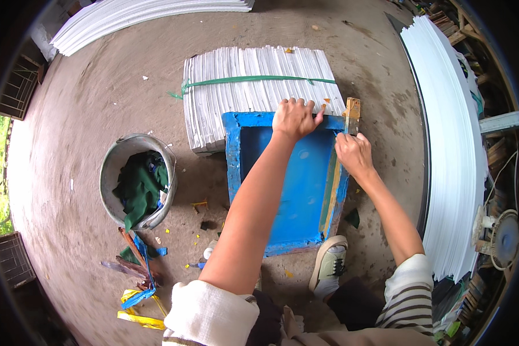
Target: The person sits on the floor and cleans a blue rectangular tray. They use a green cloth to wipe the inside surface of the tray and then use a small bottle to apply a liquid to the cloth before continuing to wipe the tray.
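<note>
Lg stack of white sheets [450, 155] at R & green-strapped bundle [259, 92] ctr far, then blue frame [233, 155] on the bundle's near side, its far rail overlapping the bundle's edge. L hand [296, 120] grips that rail, fingers curled over, thumb out; R hand [354, 153] is curled at the frame's far R corner, can't tell if it pinches anything. Prob. midway: R rail shows bare tan strip [332, 191], other rails look mostly blue, so poss. those are left; no legible brand, label or writing.

Left hand [296, 119] knuckles-up, thumb out; right hand [354, 152] curled, fistlike.
</note>
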`<state>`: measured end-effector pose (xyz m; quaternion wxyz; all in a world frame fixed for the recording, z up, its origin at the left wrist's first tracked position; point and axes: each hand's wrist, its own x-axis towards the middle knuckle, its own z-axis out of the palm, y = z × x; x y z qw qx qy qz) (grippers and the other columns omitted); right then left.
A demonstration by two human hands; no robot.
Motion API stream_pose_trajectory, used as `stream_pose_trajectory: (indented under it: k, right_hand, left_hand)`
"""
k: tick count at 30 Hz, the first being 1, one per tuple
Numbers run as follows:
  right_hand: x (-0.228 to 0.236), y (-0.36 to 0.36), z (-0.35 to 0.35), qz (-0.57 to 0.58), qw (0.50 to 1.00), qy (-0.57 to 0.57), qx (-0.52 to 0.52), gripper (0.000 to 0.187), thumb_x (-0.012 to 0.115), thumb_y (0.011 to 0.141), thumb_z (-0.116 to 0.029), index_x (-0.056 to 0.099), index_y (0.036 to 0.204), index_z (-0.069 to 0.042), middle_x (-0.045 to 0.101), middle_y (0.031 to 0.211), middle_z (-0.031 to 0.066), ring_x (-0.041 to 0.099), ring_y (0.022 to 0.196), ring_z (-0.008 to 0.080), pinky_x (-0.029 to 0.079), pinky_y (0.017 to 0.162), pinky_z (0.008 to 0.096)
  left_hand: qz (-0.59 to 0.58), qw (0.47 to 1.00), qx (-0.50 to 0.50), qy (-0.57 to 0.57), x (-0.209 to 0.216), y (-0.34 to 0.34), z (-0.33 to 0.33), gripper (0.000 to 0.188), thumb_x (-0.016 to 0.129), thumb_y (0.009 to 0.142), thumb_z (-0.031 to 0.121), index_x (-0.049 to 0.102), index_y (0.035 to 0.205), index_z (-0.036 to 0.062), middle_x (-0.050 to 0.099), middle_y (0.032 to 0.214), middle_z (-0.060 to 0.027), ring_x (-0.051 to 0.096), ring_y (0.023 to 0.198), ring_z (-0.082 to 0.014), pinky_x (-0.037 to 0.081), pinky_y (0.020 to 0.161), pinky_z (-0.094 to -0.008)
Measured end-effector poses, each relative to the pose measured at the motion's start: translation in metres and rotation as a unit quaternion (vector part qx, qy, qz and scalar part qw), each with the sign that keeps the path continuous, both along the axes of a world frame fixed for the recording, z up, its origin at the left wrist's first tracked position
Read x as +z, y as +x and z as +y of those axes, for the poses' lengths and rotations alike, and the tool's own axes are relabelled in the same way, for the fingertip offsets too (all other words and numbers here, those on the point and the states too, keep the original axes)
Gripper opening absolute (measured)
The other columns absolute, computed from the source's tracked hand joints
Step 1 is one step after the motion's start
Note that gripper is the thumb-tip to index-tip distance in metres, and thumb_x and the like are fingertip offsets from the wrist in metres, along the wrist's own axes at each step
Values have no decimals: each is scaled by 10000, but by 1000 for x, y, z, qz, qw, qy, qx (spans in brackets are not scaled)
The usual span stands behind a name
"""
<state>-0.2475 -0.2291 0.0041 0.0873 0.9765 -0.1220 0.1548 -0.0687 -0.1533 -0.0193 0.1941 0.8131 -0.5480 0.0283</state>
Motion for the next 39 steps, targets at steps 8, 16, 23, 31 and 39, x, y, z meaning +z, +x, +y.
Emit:
stream_pose_trajectory:
  k: [8,16,23,31,39]
  right_hand:
    - [35,-4,29,56,990,-16,-127,260,637,825,-305,560,834,-56,608,670,79,623,579,230,461,626,352]
    - [23,21,23,190,969,-115,-106,262,679,777,-332,569,763,-95,585,609,15,619,572,145,428,613,326]
    - [0,40,26,308,911,-258,-95,81,591,789,-121,668,775,-144,626,659,-43,633,617,123,450,662,361]
    - [-4,36,14,312,921,-209,-108,92,627,760,-141,684,714,-196,632,616,-52,628,595,117,440,643,375]
    - [-9,48,22,319,920,-109,-199,109,627,773,-136,691,735,-215,664,654,-35,655,631,108,447,604,342]
  left_hand:
    - [9,1000,14,-3,-2,1,0,450,419,902,487,639,830,102,654,779,-102,635,799,-262,460,752,-390]
    - [-9,999,6,-47,-6,1,-2,408,462,883,466,630,805,102,648,735,-93,642,757,-260,479,721,-388]
    - [-19,998,7,-60,-9,1,-1,398,476,878,457,620,776,100,644,719,-90,638,738,-261,478,708,-387]
    - [-17,998,6,-60,-5,-1,-2,404,471,884,447,619,755,94,641,706,-95,633,733,-262,470,702,-384]
    - [-28,999,15,-42,-1,1,0,372,482,884,422,617,775,93,644,719,-86,644,748,-260,492,742,-391]
